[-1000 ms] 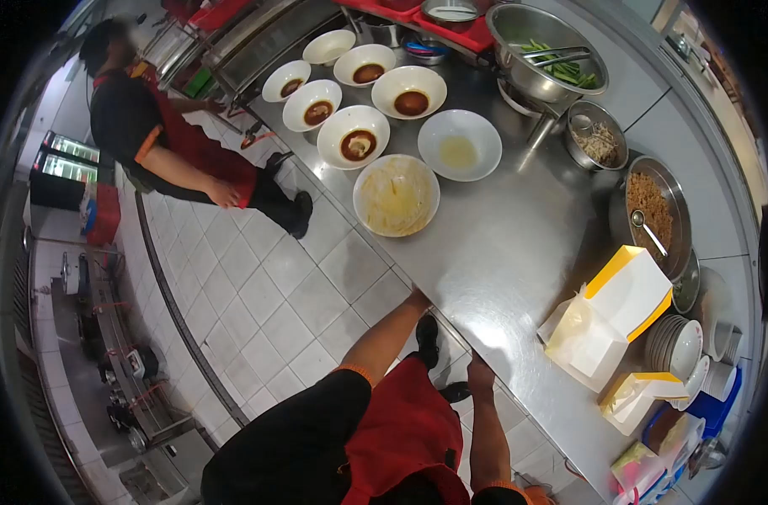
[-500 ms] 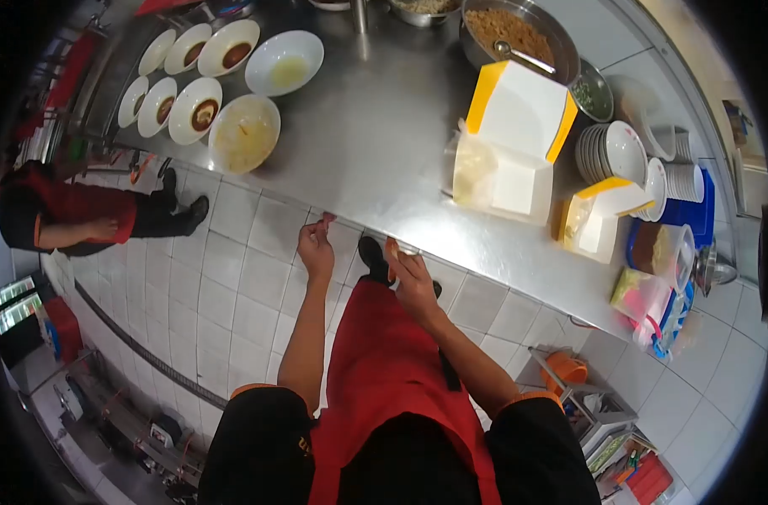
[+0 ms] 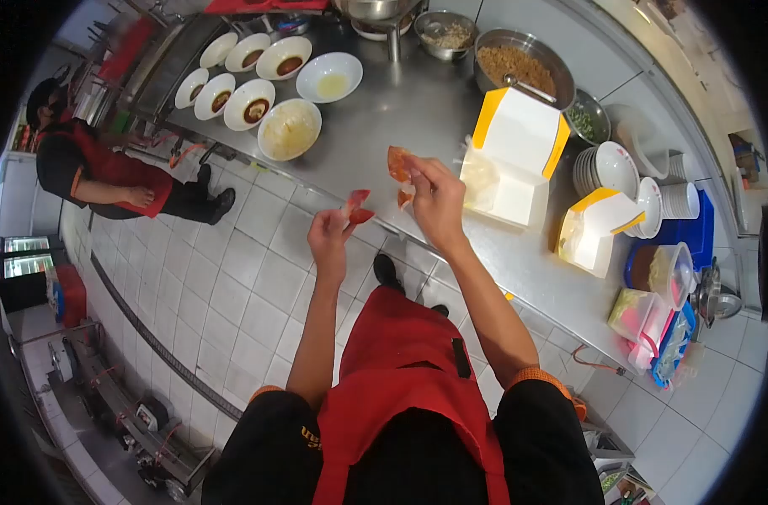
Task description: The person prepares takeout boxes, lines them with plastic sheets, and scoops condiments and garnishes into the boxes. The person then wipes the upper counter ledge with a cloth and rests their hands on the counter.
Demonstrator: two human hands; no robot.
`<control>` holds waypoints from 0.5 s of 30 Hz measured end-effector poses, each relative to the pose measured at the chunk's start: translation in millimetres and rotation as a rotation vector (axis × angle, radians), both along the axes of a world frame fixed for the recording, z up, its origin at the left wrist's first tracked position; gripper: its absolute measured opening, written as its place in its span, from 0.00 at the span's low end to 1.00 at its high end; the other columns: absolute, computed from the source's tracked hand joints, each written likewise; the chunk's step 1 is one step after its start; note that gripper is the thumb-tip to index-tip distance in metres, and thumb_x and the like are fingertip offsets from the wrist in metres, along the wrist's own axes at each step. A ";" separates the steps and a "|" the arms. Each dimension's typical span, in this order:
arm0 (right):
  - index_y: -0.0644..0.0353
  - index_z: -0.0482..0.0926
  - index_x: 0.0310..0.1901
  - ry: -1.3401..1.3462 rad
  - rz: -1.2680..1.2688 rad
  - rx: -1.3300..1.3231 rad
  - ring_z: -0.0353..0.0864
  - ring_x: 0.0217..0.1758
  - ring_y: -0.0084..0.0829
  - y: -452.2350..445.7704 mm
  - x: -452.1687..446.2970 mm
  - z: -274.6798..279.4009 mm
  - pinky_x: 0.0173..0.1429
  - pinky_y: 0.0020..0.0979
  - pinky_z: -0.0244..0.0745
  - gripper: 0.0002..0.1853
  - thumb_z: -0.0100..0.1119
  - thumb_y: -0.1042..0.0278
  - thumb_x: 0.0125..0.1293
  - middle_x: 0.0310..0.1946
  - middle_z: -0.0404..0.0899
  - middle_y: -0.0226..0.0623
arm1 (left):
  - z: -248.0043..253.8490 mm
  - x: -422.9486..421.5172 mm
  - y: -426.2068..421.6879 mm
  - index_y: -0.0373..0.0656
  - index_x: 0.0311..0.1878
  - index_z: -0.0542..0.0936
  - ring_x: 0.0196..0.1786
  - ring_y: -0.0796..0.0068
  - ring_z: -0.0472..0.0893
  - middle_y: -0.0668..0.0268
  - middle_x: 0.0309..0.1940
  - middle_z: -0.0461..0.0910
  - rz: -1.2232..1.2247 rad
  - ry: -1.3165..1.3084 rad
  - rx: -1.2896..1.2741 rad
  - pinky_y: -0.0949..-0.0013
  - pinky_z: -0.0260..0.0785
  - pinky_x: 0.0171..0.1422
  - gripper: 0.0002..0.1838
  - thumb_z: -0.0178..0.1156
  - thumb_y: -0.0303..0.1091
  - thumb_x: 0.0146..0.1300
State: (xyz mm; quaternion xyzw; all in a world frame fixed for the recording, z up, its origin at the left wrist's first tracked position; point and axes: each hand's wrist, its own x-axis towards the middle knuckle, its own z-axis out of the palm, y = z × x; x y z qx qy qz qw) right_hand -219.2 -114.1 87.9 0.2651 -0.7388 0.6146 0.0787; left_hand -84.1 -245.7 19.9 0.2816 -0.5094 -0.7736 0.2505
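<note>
Eight white bowls at far left, and five of those show dark sauce! Three steel bowls of food on the far side, and just one ladle among them. Over on the right, two yellow-and-white boxes, plus a stack of small white bowls nested too tightly to number. One left hand, one right hand; a single red piece in the left, while the right's orange-red scrap could be one or two, can't tell. One co-worker, left.
</note>
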 end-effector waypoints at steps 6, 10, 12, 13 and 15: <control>0.65 0.82 0.37 -0.097 0.093 0.404 0.81 0.28 0.38 -21.1 -68.0 -15.5 0.37 0.31 0.74 0.11 0.52 0.83 0.55 0.29 0.81 0.46 | -46.0 -106.3 -29.3 0.39 0.38 0.76 0.46 0.70 0.77 0.65 0.38 0.75 -0.157 -0.119 -0.302 0.61 0.73 0.53 0.14 0.58 0.42 0.66; 0.62 0.83 0.38 -0.083 0.052 0.359 0.83 0.32 0.37 -8.6 -91.1 -3.4 0.40 0.31 0.75 0.13 0.53 0.83 0.52 0.29 0.82 0.45 | -12.4 -138.7 -21.2 0.43 0.33 0.81 0.55 0.56 0.68 0.59 0.48 0.71 -0.129 -0.385 -1.056 0.49 0.59 0.60 0.10 0.62 0.40 0.59; 0.65 0.83 0.40 -0.055 0.004 0.293 0.84 0.38 0.35 11.3 -82.9 34.5 0.45 0.29 0.76 0.10 0.54 0.81 0.58 0.32 0.83 0.46 | -10.7 -149.5 -20.1 0.45 0.34 0.82 0.64 0.52 0.55 0.58 0.58 0.63 -0.182 -0.423 -1.311 0.41 0.46 0.64 0.12 0.61 0.43 0.58; 0.65 0.83 0.40 -0.064 -0.022 0.304 0.84 0.38 0.35 25.4 -76.6 43.2 0.45 0.29 0.76 0.10 0.54 0.81 0.58 0.32 0.83 0.46 | -11.3 -155.7 -15.6 0.45 0.34 0.82 0.64 0.52 0.55 0.58 0.58 0.63 -0.209 -0.408 -1.305 0.41 0.46 0.64 0.12 0.61 0.43 0.58; 0.65 0.82 0.42 -0.134 -0.027 0.249 0.83 0.40 0.32 58.1 -66.9 55.2 0.47 0.27 0.75 0.09 0.53 0.78 0.64 0.36 0.84 0.44 | -11.5 -165.7 -7.7 0.48 0.36 0.82 0.64 0.51 0.56 0.58 0.58 0.64 -0.245 -0.530 -1.500 0.40 0.46 0.64 0.13 0.62 0.47 0.56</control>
